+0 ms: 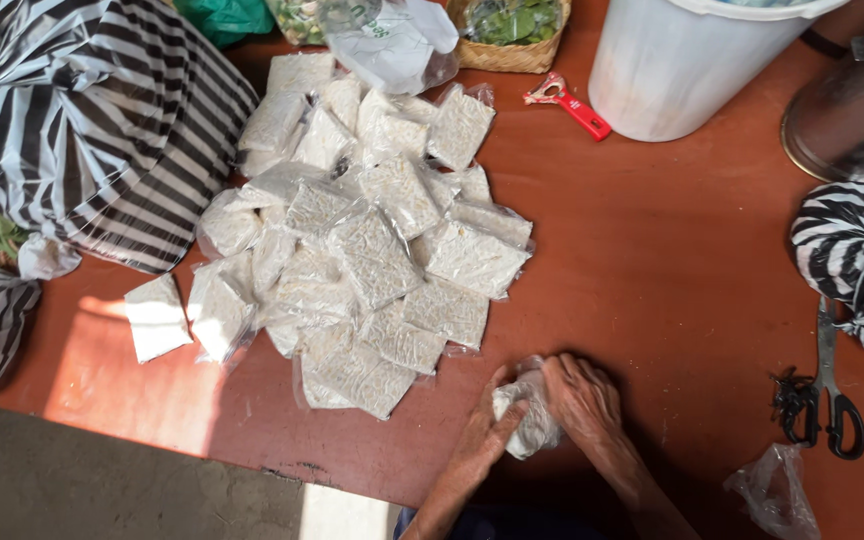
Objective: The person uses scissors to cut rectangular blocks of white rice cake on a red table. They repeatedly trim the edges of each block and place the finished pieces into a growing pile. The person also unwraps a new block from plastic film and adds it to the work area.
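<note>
Small clear packet point(527, 420) of white grains, at 6 o'clock in the head view, low on the red-brown counter point(652, 260). Both hands press it down against the surface.

Left hand point(484, 438): lies at 7 o'clock of the packet, fingers laid over its left edge, grip partly closed on the plastic. Right hand point(584, 400): at 3 o'clock of the packet, fingers curled down over its top and right side, grip closed onto it. The two hands nearly meet above the packet; the white filling shows between them.

Pile of filled packets point(372, 240): at 11 o'clock from the hands, a loose heap of flat, clear bags with the same pale filling, overlapping one another. Its nearest edge is just beside the left hand. One single packet point(157, 317) lies apart at 9 o'clock of the pile.

Striped black-and-white bag point(102, 120): at 10 o'clock of the frame, touching the pile's left side. A second striped bag point(862, 260) at 3 o'clock.

White bucket point(692, 65): at 1 o'clock, well apart from the hands. Red peeler point(569, 102) just to its left. Woven basket point(512, 35) with greens at 12 o'clock.

Scissors point(827, 395): at 3 o'clock of the right hand, lying flat. Crumpled clear bag point(777, 490) at 5 o'clock.
</note>
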